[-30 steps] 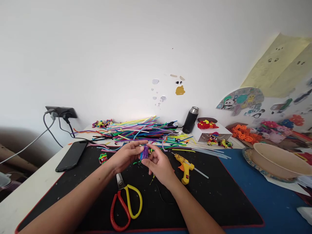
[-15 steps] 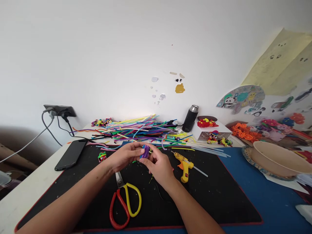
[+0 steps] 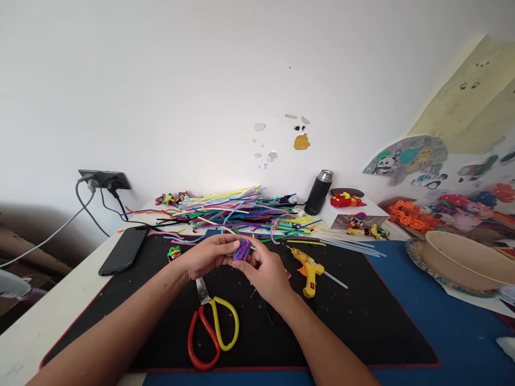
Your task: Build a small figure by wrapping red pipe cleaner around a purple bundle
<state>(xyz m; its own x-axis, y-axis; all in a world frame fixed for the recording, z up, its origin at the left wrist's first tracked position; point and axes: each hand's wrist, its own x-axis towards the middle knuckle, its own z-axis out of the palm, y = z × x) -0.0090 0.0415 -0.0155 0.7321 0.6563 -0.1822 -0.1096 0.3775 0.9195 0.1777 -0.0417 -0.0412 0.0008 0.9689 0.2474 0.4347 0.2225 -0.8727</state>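
Note:
Between my two hands is a small purple pipe-cleaner piece point(image 3: 243, 250) with a bit of blue at its left edge. My left hand point(image 3: 215, 252) pinches it from the left, thumb on top. From the right, my right hand point(image 3: 263, 268) grips it between thumb and fingers; the far side of the piece is hidden. Below my left wrist lie scissors point(image 3: 213, 321) with one red and one yellow handle. A yellow glue gun point(image 3: 309, 271) with a clear stick in it rests right of my right hand. A small red-faced pipe-cleaner figure point(image 3: 174, 253) sits beyond my left forearm.
A heap of coloured pipe cleaners point(image 3: 237, 212) lies along the wall behind the black mat point(image 3: 354, 327). A phone point(image 3: 124, 251) is at the left, a black flask point(image 3: 319, 193) at the back. Glue sticks point(image 3: 354, 245) and a beige bowl point(image 3: 466, 260) are to the right.
The whole view has shifted slightly, so things appear a little further right. Both hands keep hold of the purple piece, with almost no change in grip.

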